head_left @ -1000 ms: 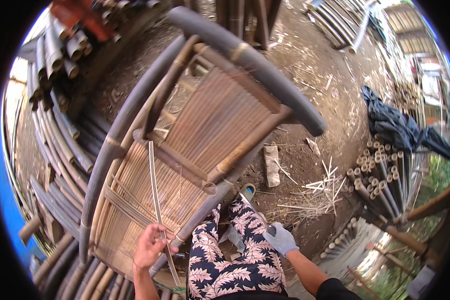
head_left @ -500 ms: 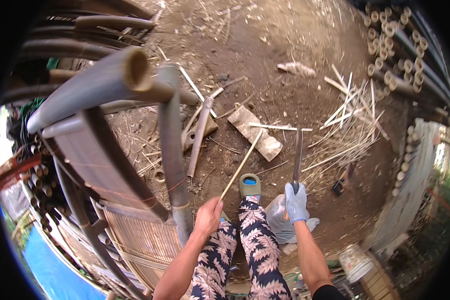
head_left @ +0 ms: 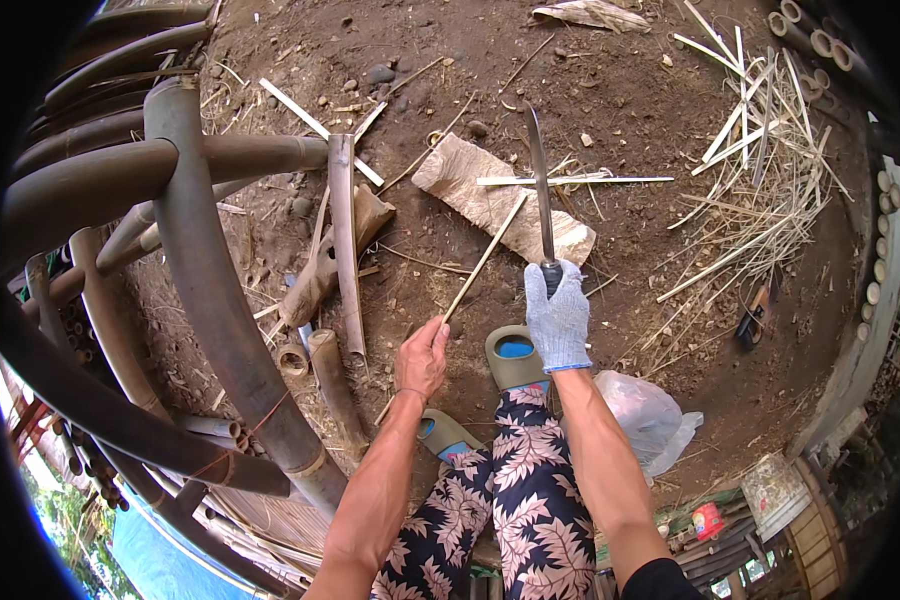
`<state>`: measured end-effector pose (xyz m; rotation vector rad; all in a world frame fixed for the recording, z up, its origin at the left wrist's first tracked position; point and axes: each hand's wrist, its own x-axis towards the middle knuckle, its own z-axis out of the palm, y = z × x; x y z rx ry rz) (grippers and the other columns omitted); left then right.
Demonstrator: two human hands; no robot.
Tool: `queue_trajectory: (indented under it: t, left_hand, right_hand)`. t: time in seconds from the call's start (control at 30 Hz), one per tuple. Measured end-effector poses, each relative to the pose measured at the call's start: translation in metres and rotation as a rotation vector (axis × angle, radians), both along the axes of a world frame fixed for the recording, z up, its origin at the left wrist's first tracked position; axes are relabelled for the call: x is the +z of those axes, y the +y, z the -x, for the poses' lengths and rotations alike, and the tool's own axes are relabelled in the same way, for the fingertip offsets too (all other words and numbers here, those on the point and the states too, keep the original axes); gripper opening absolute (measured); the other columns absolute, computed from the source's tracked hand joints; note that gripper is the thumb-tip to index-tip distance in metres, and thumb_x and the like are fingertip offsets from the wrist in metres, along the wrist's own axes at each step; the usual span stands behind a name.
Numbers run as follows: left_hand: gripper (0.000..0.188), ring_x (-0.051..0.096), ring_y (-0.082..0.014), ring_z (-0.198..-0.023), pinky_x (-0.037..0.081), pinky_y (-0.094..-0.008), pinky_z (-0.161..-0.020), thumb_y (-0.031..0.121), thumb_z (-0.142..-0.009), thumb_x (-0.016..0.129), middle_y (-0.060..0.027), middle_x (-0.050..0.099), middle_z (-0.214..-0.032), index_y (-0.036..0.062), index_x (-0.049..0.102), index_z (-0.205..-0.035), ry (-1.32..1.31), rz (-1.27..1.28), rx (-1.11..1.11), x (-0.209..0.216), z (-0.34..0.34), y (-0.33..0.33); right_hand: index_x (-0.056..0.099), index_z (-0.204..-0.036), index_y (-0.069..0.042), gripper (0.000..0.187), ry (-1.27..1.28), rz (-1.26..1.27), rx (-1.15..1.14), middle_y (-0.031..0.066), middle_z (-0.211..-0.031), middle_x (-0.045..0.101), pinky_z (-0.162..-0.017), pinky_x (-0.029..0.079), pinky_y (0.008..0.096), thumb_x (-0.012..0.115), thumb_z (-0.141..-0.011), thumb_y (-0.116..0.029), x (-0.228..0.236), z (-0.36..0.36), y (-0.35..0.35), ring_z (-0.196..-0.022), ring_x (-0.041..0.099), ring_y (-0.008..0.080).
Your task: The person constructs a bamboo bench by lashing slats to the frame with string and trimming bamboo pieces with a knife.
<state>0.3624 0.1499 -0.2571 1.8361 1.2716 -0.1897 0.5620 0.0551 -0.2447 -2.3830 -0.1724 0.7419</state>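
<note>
Bare fingers of my left hand (head_left: 422, 357) close round a thin bamboo strip (head_left: 485, 258); its far end slants up to the right, over a flat wooden slab (head_left: 470, 178) on the ground. In a pale blue-grey knit glove, my right hand (head_left: 558, 315) grips the dark handle of a machete (head_left: 541, 180), whose long blade points away from me and passes above the slab. A pale split strip (head_left: 580, 181) lies across the slab, behind the blade. The held strip's tip and the blade are close but look apart.
A dark bamboo frame (head_left: 205, 260) stands at my left. Shaved bamboo slivers (head_left: 760, 200) are heaped at the right. Beside my right leg sits a clear plastic bag (head_left: 640, 415). A split bamboo piece (head_left: 346, 250) and a wooden chunk (head_left: 335, 260) lie left of the slab.
My gloved hand and the machete have moved left and forward, bringing the blade over the slab near the held strip. The view has shifted, and the frame's near pole end has left it.
</note>
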Motion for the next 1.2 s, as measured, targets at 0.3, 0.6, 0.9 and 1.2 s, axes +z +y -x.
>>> queue_trajectory:
  t: [0.3,0.6,0.9,1.2]
  left_hand:
    - [0.023,0.065,-0.0414,-0.087,0.052,-0.0508,-0.073,0.032,-0.101,0.054,-0.0135,0.069,-0.098,0.0175,0.065,-0.116,0.073,-0.078,-0.158,0.005,-0.014,0.029]
    - [0.02,0.065,-0.0427,-0.087,0.052,-0.0541,-0.072,0.03,-0.101,0.053,-0.0141,0.068,-0.099,0.0182,0.062,-0.114,0.124,-0.138,-0.241,0.006,-0.015,0.041]
    - [0.017,0.065,-0.0416,-0.087,0.051,-0.0525,-0.073,0.029,-0.1,0.054,-0.0149,0.067,-0.094,0.0167,0.061,-0.11,0.139,-0.14,-0.304,0.012,-0.019,0.05]
    - [0.019,0.065,-0.0416,-0.086,0.052,-0.0521,-0.072,0.031,-0.101,0.052,-0.0152,0.068,-0.095,0.0164,0.061,-0.11,0.106,-0.139,-0.311,0.008,-0.02,0.047]
  right_hand:
    - [0.055,-0.119,-0.001,0.054,-0.042,0.147,0.044,0.0267,-0.093,0.069,-0.074,0.055,0.0511,0.058,-0.096,-0.049,-0.02,0.005,0.012,-0.085,0.069,0.044]
    - [0.055,-0.118,0.0,0.044,-0.409,-0.524,-0.187,0.0122,-0.081,0.064,-0.069,0.053,0.039,0.073,-0.091,-0.029,0.022,-0.004,0.036,-0.069,0.064,0.0258]
    - [0.06,-0.107,0.001,0.044,-0.038,-0.097,-0.057,0.026,-0.088,0.067,-0.072,0.052,0.0482,0.063,-0.095,-0.041,0.006,-0.019,0.017,-0.084,0.067,0.0439]
    - [0.063,-0.103,-0.001,0.051,0.092,0.149,0.108,0.0322,-0.098,0.067,-0.082,0.052,0.0537,0.058,-0.093,-0.05,-0.023,-0.005,-0.016,-0.095,0.064,0.0509]
